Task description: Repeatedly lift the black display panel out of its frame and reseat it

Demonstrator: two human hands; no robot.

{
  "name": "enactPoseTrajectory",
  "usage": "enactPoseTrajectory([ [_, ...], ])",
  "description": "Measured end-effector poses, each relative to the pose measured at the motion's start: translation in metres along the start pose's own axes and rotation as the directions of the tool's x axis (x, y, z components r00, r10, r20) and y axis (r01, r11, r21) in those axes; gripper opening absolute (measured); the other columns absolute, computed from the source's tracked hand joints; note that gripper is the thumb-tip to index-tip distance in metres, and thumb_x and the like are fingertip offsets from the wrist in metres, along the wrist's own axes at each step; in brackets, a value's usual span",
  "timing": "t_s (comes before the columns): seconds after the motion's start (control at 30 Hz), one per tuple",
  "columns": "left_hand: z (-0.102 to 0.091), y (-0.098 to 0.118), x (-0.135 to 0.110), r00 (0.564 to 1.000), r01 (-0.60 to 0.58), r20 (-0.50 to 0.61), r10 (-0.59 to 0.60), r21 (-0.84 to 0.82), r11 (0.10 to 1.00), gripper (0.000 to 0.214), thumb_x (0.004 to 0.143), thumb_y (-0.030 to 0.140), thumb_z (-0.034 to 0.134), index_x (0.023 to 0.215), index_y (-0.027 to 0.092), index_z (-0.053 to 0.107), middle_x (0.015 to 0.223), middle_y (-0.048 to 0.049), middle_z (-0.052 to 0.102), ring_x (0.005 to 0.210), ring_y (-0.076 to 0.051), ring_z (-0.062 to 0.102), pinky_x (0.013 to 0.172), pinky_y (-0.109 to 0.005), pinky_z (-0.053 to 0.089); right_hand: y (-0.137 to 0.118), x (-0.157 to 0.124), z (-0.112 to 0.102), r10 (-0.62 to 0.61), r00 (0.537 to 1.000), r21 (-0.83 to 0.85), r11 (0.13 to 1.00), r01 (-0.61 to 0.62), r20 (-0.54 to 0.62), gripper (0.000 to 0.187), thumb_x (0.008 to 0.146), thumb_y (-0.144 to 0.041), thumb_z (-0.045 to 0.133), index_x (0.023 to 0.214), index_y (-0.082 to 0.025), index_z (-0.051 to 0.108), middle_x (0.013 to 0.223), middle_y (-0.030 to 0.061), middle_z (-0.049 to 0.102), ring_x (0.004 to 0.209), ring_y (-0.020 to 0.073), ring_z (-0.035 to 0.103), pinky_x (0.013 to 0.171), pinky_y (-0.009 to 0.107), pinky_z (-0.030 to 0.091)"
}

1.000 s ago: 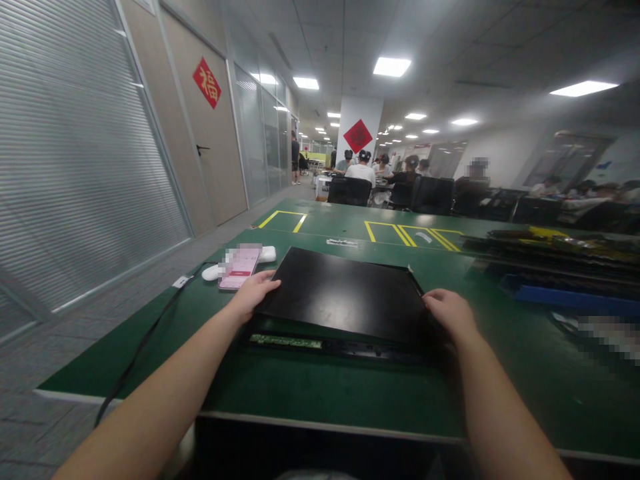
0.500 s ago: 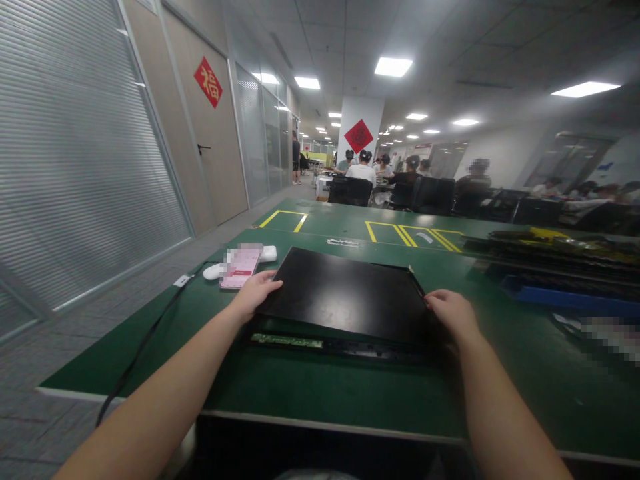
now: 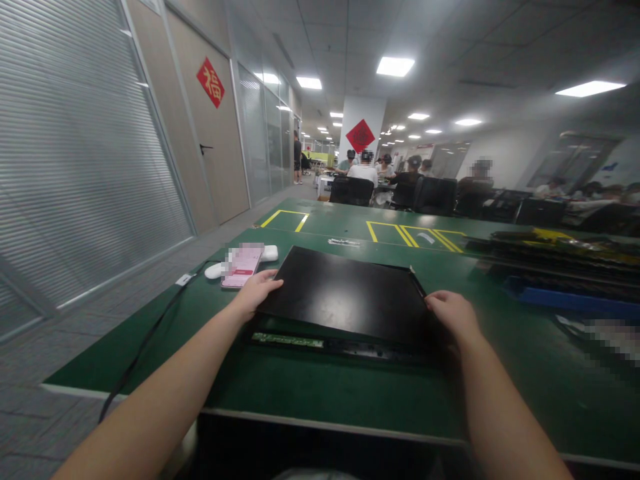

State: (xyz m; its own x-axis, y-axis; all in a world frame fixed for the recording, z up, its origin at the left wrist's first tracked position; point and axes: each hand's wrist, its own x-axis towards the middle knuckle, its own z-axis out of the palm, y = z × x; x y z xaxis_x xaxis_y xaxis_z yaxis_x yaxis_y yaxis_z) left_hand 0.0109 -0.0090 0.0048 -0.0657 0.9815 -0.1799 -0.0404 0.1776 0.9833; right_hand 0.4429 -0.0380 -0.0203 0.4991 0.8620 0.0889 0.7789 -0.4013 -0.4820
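Note:
A flat black panel (image 3: 345, 293) lies on the green table (image 3: 320, 387), its near edge raised over a dark strip with a green circuit board (image 3: 287, 340). My left hand (image 3: 255, 292) grips the panel's near left corner, fingers curled on its edge. My right hand (image 3: 453, 315) holds the near right corner, fingers wrapped around the side.
A pink phone (image 3: 241, 265) and a white device (image 3: 216, 270) with a black cable (image 3: 145, 343) lie left of the panel. Stacked boards and a blue tray (image 3: 565, 293) sit at right. Other people sit at tables far behind. Yellow marked boxes (image 3: 400, 233) lie beyond.
Almost nothing differs. Both hands stay on the panel's near corners, and the view has shifted slightly.

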Motion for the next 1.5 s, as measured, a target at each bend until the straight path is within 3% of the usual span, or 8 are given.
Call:
enactPoseTrajectory([
  [0.47,-0.001,-0.002,0.002,0.999,0.020,0.034,-0.017,-0.068,0.998,0.053,0.079,0.006,0.062,0.131,0.015,0.059,0.086,-0.0055,0.079,0.063,-0.016,0.072,0.066,-0.027,0.058,0.007,0.007,0.005,-0.030,0.999,0.043,0.999,0.032,-0.036,0.032,0.074,-0.039,0.051,0.087,-0.025,0.077,0.088,0.0071,0.073,0.082,0.0236,0.064,0.065,0.031,0.042],
  [0.67,-0.004,-0.004,0.004,0.999,-0.040,0.016,0.041,-0.057,0.998,0.047,0.069,0.011,0.071,0.115,0.018,0.070,0.091,-0.0053,0.079,0.077,-0.021,0.074,0.076,-0.031,0.058,0.006,0.005,0.004,-0.019,0.999,0.057,0.998,0.021,-0.033,0.030,0.074,-0.038,0.052,0.085,-0.024,0.076,0.086,0.0061,0.073,0.082,0.0234,0.064,0.064,0.030,0.041],
  [0.83,-0.011,-0.011,0.012,0.991,-0.132,0.030,0.129,0.096,0.987,0.050,0.060,0.025,0.077,0.109,0.018,0.073,0.098,-0.0081,0.078,0.090,-0.029,0.072,0.085,-0.041,0.056,0.005,0.004,0.003,-0.014,1.000,0.055,0.998,0.015,-0.025,0.029,0.074,-0.037,0.052,0.086,-0.025,0.076,0.086,0.0056,0.073,0.082,0.0233,0.064,0.064,0.030,0.040],
  [1.1,-0.021,-0.021,0.029,0.920,-0.362,0.031,0.392,0.456,0.813,0.037,0.057,0.038,0.075,0.088,0.019,0.078,0.109,-0.0109,0.075,0.113,-0.036,0.062,0.103,-0.047,0.042,0.005,0.006,0.003,0.008,1.000,0.093,0.996,-0.006,-0.019,0.029,0.073,-0.037,0.054,0.086,-0.025,0.076,0.083,0.0045,0.074,0.082,0.0228,0.064,0.063,0.030,0.041],
  [1.4,-0.022,-0.026,0.032,0.903,-0.385,0.129,0.410,0.667,0.638,0.023,0.068,0.040,0.068,0.079,0.022,0.076,0.101,-0.0079,0.073,0.108,-0.034,0.062,0.100,-0.043,0.045,0.012,0.010,0.007,-0.017,0.999,0.167,0.986,0.022,-0.031,0.028,0.074,-0.038,0.054,0.085,-0.022,0.076,0.080,0.0051,0.074,0.079,0.0229,0.066,0.063,0.030,0.043],
  [1.5,-0.024,-0.029,0.036,0.914,-0.348,0.126,0.385,0.731,0.587,0.031,0.068,0.040,0.067,0.087,0.018,0.077,0.113,-0.0117,0.068,0.115,-0.034,0.059,0.102,-0.042,0.044,0.012,0.010,0.006,-0.020,0.999,0.190,0.981,0.025,-0.033,0.028,0.073,-0.036,0.055,0.084,-0.022,0.076,0.079,0.0054,0.074,0.078,0.0226,0.066,0.062,0.030,0.043],
])
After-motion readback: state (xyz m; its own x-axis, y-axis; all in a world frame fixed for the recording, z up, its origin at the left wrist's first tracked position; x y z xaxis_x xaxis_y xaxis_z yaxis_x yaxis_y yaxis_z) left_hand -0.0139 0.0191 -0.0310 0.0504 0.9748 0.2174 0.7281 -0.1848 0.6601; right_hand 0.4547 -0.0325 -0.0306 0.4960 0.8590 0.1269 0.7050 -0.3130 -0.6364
